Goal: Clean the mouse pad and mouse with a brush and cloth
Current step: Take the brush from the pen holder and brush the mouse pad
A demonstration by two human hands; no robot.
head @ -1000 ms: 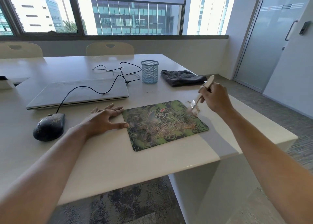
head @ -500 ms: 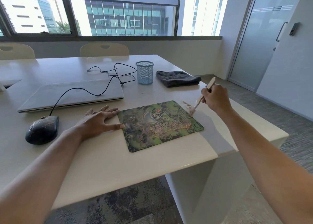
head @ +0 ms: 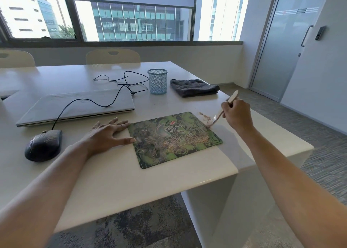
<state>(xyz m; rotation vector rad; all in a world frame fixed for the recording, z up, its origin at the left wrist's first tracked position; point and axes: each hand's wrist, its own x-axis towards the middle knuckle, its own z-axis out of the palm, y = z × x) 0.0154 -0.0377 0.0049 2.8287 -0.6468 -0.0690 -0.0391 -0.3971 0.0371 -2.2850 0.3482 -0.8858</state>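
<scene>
Head view: a person's right hand [head: 236, 114] grips a pale-handled brush [head: 216, 118], fingers [head: 226, 107] curled round the handle. Its bristles are down at the far right corner of the green mouse pad [head: 174, 138] on a white counter [head: 112, 172]. The handle slants up and away to the right. Brownish crumbs [head: 203, 115] lie on the counter just beyond the bristles, off the pad's edge.

The left hand [head: 107, 135] lies flat and holds nothing, its fingers straight and spread. Its thumb tip touches the pad's left edge, apparently steadying it.

From the brush-holding fingers the pad spreads leftward and toward the person, its long axis running roughly from one hand to the other. A golden band of dust crosses the pad just on the near side of the bristles. The right hand is the closer one, so the next stroke probably starts there and sweeps outward over the right edge.

The dark mouse [head: 44, 144] sits well to the left of the left fingers, untouched. The folded grey cloth [head: 194, 87] lies beyond the right fingers, toward the counter's far side.
</scene>
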